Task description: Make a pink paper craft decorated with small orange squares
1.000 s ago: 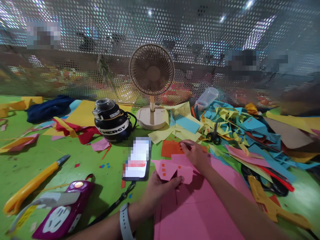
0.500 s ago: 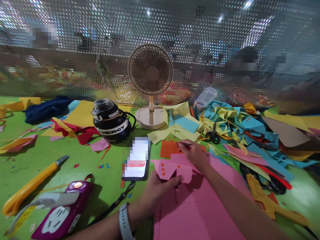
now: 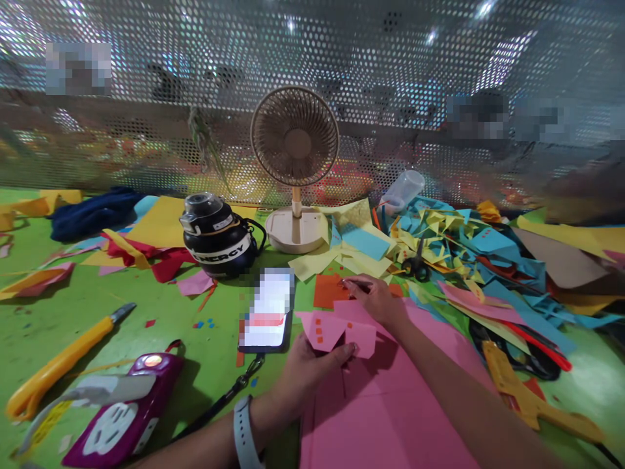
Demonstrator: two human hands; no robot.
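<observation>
My left hand [image 3: 305,368] is closed on a small piece of pink paper [image 3: 329,329], its thumb lying across the front. A notch is cut into that piece, and little orange squares show on its face. Just beyond it, the fingertips of my right hand [image 3: 375,301] are pinched together over an orange paper sheet [image 3: 326,292]. Whatever sits between those fingertips is too small to make out. Under both hands lies a large pink sheet [image 3: 385,423], partly covered by my right forearm.
A phone [image 3: 271,309] and a black bottle [image 3: 217,238] stand left of centre, with a fan [image 3: 295,140] behind. To the right are paper scraps [image 3: 434,228], scissors [image 3: 416,266] and a yellow glue gun [image 3: 522,391]. A yellow cutter [image 3: 63,365] and purple power strip [image 3: 122,417] lie left.
The fingertips of my right hand have shifted slightly left over the orange sheet. My left hand and its pink piece look the same.
</observation>
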